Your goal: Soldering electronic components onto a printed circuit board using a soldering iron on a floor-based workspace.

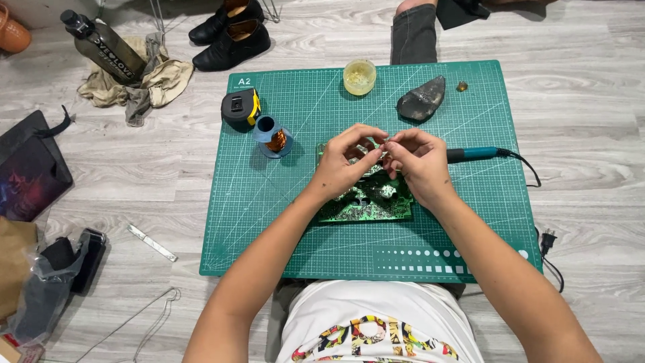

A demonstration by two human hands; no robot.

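Over the green cutting mat (269, 222) on the floor, the left hand (346, 165) and right hand (420, 165) meet, fingertips pinched on something small, too tiny to identify, just above the circuit board (366, 202). It looks like mid-assembly fiddling; steadiness matters next. A soldering iron (474, 154) lies beside the right hand.

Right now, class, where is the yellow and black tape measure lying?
In the head view, the tape measure sits at the far left corner of the green cutting mat, just behind the blue spool and left of the small yellow jar.
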